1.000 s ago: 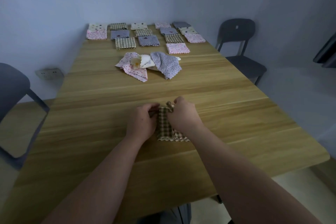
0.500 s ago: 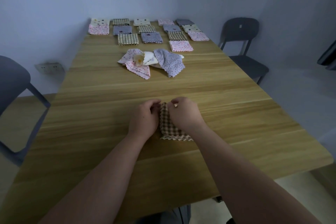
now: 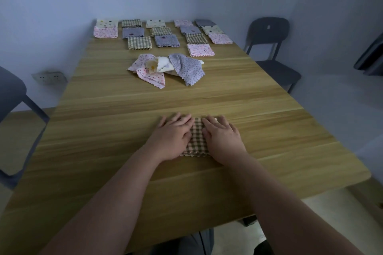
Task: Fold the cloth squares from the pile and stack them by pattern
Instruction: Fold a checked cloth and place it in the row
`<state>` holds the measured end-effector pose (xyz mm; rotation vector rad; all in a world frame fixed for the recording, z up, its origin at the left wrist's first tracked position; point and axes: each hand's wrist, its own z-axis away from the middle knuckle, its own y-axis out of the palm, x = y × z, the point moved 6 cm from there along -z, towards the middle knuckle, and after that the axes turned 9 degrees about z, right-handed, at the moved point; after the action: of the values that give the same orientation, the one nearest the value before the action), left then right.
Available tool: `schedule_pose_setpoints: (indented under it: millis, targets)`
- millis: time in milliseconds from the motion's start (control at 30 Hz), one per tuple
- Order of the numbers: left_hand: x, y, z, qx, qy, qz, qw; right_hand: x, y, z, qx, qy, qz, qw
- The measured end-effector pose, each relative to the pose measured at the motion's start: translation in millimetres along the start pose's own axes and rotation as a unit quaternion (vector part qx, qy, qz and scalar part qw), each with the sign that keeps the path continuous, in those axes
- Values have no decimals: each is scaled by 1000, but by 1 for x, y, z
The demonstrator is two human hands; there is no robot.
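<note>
Checked cloth (image 3: 196, 138): folded, flat on the table (image 3: 103, 130) near me; my left hand (image 3: 173, 136) and right hand (image 3: 222, 141) press it, fingers straight, gripping nothing; unfolded pile (image 3: 165, 67) beyond.

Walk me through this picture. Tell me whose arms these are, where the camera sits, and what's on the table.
No machine here: a person wears one wide-angle camera on the head, looking forward and down, so the bare arms are the wearer's own. The left hand and right hand lie flat, fingers straight, pressing a folded brown checked cloth onto the wooden table. Nothing is gripped. Farther off lies a loose pile of unfolded cloths, pink and purple among them. At the far end sit folded squares in several patterns. A dark chair stands at each side.
</note>
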<state>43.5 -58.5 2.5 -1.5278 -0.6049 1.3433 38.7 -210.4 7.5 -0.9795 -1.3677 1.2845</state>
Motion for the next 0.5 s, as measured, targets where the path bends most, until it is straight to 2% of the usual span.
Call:
schedule_pose_setpoints:
  millis: [67, 167, 233, 300, 400, 500]
  targets:
    - [-3, -6, -4, 10, -5, 1, 1000, -5, -6, -3, -13, 35, -20, 999]
    - [-17, -25, -10, -62, 0, 29, 998, -17, -16, -4, -31, 115, -18, 993]
    - [-22, -32, -14, -86, -13, 20, 996, -17, -17, -6, -20, 117, -18, 993]
    - [-22, -34, -18, -75, -22, 12, 997, -12, -21, -7, -27, 102, -52, 993]
    - [-17, -35, -30, -52, -67, 54, 995, -16, -30, -18, -25, 88, -183, 979]
    - [-18, -40, -38, -51, -105, 73, 990, -26, -33, -33, 14, 78, -348, 934]
